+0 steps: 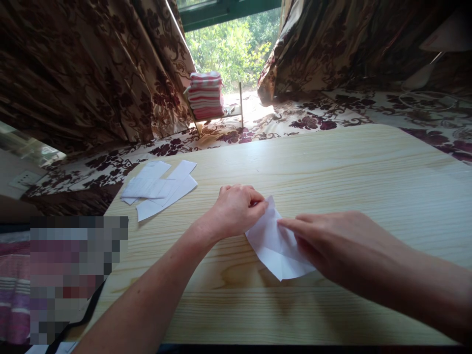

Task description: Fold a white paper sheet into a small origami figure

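A folded sheet of white paper (273, 250) is between my hands, over the middle of the wooden table (332, 167). Creases run across it, and its lower corner points toward me. My left hand (239, 209) is closed, pinching the paper's upper edge between thumb and fingers. On the right side of the paper, my right hand (328, 241) is closed around the edge, its index fingertip resting on the creased surface. The right thumb and the curled fingers are mostly hidden behind the hand.
Several white paper strips (158, 187) lie overlapping at the table's left. Beyond the table, a small rack (241, 105) carries a stack of red-and-white striped cloths (206, 96) by the window. Patterned curtains (140, 64) hang behind. A lamp (448, 37) stands at the far right.
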Demonstrator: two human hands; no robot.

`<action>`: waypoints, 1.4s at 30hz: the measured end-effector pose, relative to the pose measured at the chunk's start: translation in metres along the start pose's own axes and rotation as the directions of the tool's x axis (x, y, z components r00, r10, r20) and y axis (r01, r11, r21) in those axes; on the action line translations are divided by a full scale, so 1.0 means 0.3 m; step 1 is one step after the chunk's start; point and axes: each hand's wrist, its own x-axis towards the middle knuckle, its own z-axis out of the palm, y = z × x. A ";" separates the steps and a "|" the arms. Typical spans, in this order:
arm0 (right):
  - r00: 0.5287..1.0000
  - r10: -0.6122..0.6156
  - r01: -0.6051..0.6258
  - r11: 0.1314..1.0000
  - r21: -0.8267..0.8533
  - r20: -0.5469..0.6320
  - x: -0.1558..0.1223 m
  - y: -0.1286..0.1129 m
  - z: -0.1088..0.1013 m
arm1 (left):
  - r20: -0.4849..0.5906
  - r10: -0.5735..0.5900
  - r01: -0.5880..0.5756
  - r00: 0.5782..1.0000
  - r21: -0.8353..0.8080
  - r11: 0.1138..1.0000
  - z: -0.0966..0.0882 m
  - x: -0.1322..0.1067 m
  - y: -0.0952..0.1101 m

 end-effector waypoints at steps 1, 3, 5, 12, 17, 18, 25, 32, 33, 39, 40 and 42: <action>0.995 0.067 -0.065 0.997 0.037 -0.080 0.013 0.024 -0.007 | -0.011 0.001 -0.001 1.000 0.000 1.000 0.002 -0.002 -0.004; 0.963 0.197 -0.176 0.976 0.126 -0.182 0.047 0.063 -0.013 | -0.029 0.003 -0.003 1.000 -0.010 1.000 0.003 -0.006 -0.013; 0.970 0.207 -0.161 0.939 0.305 -0.126 0.085 0.082 -0.008 | -0.046 -0.001 -0.001 0.999 -0.047 0.999 0.003 -0.010 -0.021; 0.959 0.272 -0.216 0.881 0.422 -0.076 0.122 0.036 0.043 | -0.058 -0.054 0.042 0.997 -0.186 0.982 -0.005 -0.020 -0.049; 0.951 0.276 -0.203 0.897 0.393 -0.139 0.111 0.021 0.065 | -0.051 -0.103 0.090 0.993 -0.209 0.974 -0.003 -0.019 -0.058; 0.948 0.279 -0.203 0.901 0.384 -0.153 0.111 0.020 0.067 | -0.047 -0.104 0.091 0.994 -0.221 0.971 -0.004 -0.020 -0.059; 0.951 0.269 -0.190 0.898 0.398 -0.152 0.121 0.012 0.069 | 0.006 -0.104 0.101 0.995 -0.283 0.954 -0.020 -0.028 -0.056; 0.952 0.224 -0.130 0.912 0.390 -0.207 0.111 0.008 0.084 | -0.045 -0.155 0.150 0.987 -0.091 0.984 -0.006 -0.024 -0.048; 0.953 0.215 -0.120 0.915 0.384 -0.214 0.109 0.008 0.086 | -0.051 -0.163 0.159 0.985 -0.074 0.984 -0.005 -0.023 -0.046; 0.953 0.193 -0.093 0.921 0.379 -0.233 0.109 0.007 0.088 | -0.042 -0.168 0.166 0.985 -0.037 0.985 -0.008 -0.019 -0.035; 0.953 0.190 -0.090 0.920 0.381 -0.234 0.110 0.006 0.087 | -0.040 -0.170 0.169 0.985 -0.035 0.985 -0.008 -0.019 -0.034; 0.954 0.186 -0.085 0.920 0.382 -0.236 0.112 0.006 0.086 | -0.030 -0.177 0.176 0.984 -0.038 0.984 -0.009 -0.019 -0.032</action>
